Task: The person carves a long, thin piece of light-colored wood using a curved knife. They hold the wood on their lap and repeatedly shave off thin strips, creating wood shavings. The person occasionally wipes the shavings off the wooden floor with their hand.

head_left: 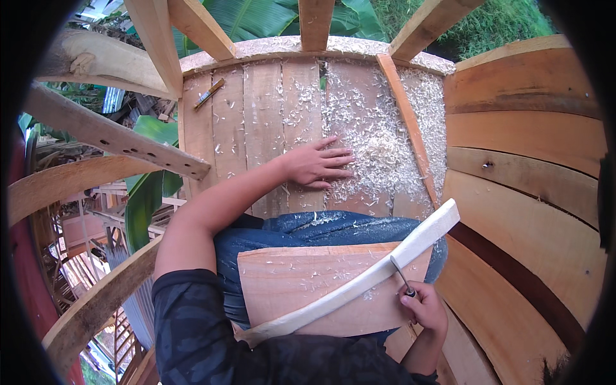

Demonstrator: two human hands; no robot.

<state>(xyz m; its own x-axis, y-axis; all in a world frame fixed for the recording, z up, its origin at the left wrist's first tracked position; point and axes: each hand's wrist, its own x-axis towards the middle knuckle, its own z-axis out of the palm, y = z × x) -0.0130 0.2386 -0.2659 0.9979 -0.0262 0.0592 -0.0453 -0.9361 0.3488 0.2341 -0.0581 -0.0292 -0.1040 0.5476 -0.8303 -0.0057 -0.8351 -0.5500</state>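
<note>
1. A person sat inside a curved wooden hull, seen from above, with blue-trousered knees in the middle of the view
2. The left hand (319, 163) lay flat on the plank floor (263, 115) ahead, its fingers straight and slightly spread, the fingertips touching a heap of wood shavings (378, 141)
3. The right hand (427, 308) was near, at the lower right, its fingers curled tight around a thin metal tool (402, 276); the tool's tip rested against a pale curved strip of wood (359, 282)
4. That pale strip ran slantwise from near left to far right, lying across a flat reddish board (301, 285) on the person's lap
5. A thin reddish batten (407, 122) lay on the floor just right of the shavings
6. A pencil (210, 93) lay at the far left of the floor
7. Curved hull planks (520, 167) rose on the right, and bare frame ribs (102, 135) stood on the left with green leaves beyond
</note>
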